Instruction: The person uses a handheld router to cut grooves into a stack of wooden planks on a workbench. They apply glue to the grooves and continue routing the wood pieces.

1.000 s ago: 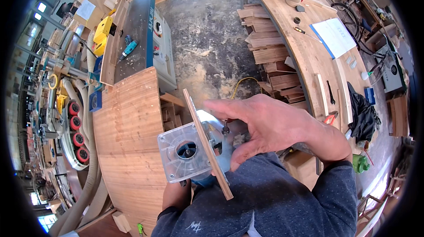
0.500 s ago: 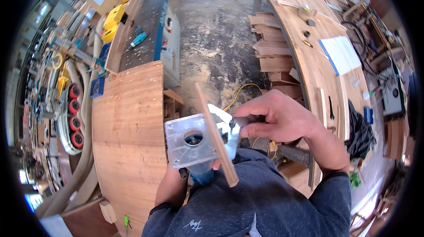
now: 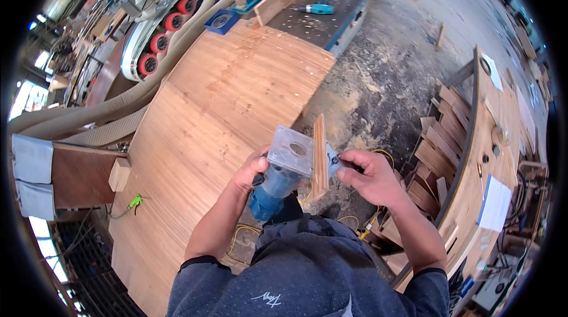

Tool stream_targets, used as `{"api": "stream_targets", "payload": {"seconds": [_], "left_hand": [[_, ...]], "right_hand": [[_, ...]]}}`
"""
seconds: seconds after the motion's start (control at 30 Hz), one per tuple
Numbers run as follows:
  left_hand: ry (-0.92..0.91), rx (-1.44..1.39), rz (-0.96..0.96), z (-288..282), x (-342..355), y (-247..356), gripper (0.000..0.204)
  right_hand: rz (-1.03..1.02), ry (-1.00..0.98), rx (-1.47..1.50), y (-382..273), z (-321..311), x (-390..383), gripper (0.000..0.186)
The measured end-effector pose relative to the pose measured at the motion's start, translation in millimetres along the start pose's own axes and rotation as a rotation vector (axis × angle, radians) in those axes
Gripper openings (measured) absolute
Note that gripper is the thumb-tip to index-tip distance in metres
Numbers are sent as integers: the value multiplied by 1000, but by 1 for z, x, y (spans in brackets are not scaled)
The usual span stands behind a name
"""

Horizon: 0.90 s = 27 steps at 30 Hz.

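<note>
My left hand (image 3: 251,172) is closed around a trim router (image 3: 273,191) with a blue body, turned so its square clear base plate (image 3: 285,150) and round bit opening face up. Along one side of the base stands a narrow wooden strip (image 3: 320,160), fixed to a metal guide bracket (image 3: 333,162). The thumb and fingers of my right hand (image 3: 374,180) pinch the bracket's outer end, beside a small dark knob. Whatever lies between those fingertips is mostly hidden. The router is held in front of my body, near the wooden bench's edge.
A large wooden benchtop (image 3: 219,104) lies to the left. Beyond it, a cordless drill (image 3: 318,9) rests on a dark machine table (image 3: 302,24). Stacked boards (image 3: 441,157) sit beneath the right workbench (image 3: 486,113). A yellow cord (image 3: 241,237) trails on the floor.
My view has swung left, showing more of the wooden bench. The router is tilted differently and my left hand now shows on its body. My right hand stays at the bracket.
</note>
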State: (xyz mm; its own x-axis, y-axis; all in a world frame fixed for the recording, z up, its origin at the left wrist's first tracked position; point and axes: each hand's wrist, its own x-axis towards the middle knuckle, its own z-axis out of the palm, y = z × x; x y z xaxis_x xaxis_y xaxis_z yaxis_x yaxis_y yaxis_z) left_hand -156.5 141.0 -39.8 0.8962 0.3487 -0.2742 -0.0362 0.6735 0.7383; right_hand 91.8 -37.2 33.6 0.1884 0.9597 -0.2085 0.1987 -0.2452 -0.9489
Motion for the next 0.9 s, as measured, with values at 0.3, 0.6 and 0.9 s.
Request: {"api": "stream_targets", "payload": {"seconds": [0.3, 0.6, 0.9], "left_hand": [[354, 65, 108, -186, -6, 49, 76], [499, -174, -30, -305, -4, 15, 68], [766, -83, -156, -362, 35, -20, 41]], "right_hand": [[157, -114, -160, -3, 107, 188, 31], [368, -306, -220, 20, 174, 292, 35], [764, -402, 271, 42, 182, 337, 9]]}}
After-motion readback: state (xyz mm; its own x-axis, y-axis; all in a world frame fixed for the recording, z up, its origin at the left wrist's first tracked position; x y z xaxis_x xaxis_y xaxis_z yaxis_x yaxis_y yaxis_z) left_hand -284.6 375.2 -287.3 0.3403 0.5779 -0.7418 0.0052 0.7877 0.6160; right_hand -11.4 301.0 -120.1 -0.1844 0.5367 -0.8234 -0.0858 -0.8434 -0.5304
